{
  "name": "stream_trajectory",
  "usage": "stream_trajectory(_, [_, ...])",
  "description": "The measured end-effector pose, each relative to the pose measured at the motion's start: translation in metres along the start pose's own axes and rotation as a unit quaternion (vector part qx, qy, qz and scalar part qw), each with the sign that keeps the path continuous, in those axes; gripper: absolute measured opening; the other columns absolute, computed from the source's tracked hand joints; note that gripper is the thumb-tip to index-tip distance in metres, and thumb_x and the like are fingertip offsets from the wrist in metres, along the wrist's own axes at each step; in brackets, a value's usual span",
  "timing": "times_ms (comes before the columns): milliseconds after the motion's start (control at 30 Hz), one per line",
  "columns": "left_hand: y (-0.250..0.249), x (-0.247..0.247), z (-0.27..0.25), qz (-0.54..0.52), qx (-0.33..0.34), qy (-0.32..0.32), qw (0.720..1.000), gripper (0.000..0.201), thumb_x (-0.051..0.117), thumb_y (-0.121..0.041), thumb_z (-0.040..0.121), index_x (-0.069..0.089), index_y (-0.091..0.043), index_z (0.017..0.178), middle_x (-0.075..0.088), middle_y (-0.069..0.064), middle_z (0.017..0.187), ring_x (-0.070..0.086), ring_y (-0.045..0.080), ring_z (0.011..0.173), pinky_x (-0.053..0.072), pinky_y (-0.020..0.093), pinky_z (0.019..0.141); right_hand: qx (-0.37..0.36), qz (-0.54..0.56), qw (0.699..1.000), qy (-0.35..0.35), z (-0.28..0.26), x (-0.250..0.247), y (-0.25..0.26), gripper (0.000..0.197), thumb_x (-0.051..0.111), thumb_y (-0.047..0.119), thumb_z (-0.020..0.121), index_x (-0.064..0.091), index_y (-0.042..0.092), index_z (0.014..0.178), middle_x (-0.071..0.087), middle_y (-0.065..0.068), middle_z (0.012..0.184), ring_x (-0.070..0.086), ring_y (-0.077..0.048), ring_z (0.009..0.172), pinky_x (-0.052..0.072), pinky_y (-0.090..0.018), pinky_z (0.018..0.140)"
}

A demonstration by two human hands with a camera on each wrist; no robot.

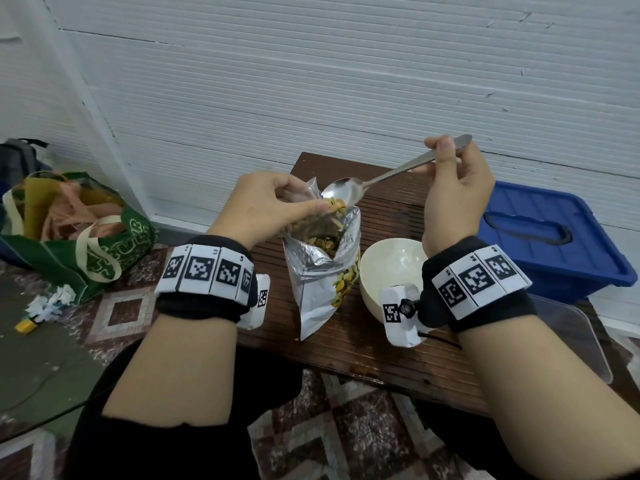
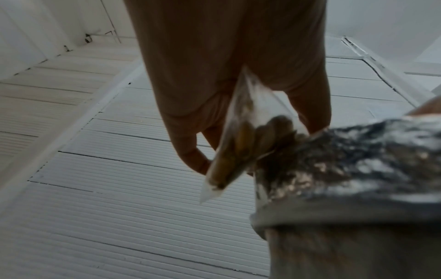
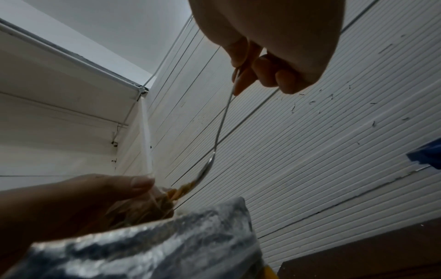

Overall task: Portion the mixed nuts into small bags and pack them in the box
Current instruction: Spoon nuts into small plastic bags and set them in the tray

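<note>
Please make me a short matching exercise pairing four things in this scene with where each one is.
Things:
1. spoon
2. small clear bag
3. white bowl
4. green tote bag

Places:
A. on the floor, left of the table
B. pinched in the left hand
C. held in the right hand
D. on the table, right of the foil pouch

Pairs: 1-C, 2-B, 3-D, 4-A

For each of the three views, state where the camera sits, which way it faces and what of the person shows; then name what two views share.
Head: looks forward and down at the table; both forearms, left hand, right hand.
Left wrist: looks up along the left hand at the small clear bag it pinches.
Right wrist: looks up along the right hand at the spoon.
Shared: both wrist views show the foil nut pouch.
</note>
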State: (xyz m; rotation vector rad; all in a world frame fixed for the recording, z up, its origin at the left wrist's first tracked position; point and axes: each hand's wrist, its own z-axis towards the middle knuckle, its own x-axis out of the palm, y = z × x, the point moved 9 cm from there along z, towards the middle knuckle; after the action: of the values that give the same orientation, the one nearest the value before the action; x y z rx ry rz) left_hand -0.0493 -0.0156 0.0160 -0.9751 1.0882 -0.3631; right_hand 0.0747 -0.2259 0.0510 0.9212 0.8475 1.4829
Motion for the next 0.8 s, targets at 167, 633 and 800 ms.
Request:
stream_trajectory(167, [0.003, -0.006, 0.001, -0.026, 0.0, -0.015, 1.0, 0.022, 0.08, -0.039, 0.07, 0.072, -0.025, 0.085, 0.067, -0.014, 0.08, 0.059, -0.009, 0.075, 0.041, 0.0, 0.058, 0.025, -0.049, 0.998, -0.023, -0.004, -0.006, -0.012, 0.025, 0.049, 0.023, 0.099, 0.062, 0.029, 0.079, 0.056, 0.015, 0.061, 0.055, 0.002, 0.06, 0.044, -0.018, 0.068])
stream_trajectory(633, [0.006, -0.006, -0.003, -0.007, -0.022, 0.013, 1.0, 0.024, 0.075, -0.048, 0.074, 0.068, -0.03, 0.089, 0.068, -0.013, 0.087, 0.066, 0.003, 0.082, 0.052, 0.015, 0.065, -0.185, -0.201, 0.922, 0.274, -0.063, 0.07, -0.013, 0.031, 0.047, 0.028, 0.095, 0.067, 0.006, 0.086, 0.066, -0.006, 0.078, 0.06, -0.024, 0.077, 0.048, -0.042, 0.073])
stream_trajectory(800, [0.006, -0.006, -0.004, -0.013, -0.037, 0.016, 0.999, 0.03, 0.075, -0.049, 0.073, 0.07, -0.027, 0.092, 0.069, -0.011, 0.09, 0.069, 0.02, 0.089, 0.056, 0.041, 0.079, -0.069, -0.164, 0.955, 0.236, -0.055, 0.059, -0.025, 0.021, 0.052, 0.019, 0.096, 0.066, 0.011, 0.083, 0.067, -0.002, 0.077, 0.063, -0.018, 0.077, 0.049, -0.031, 0.075])
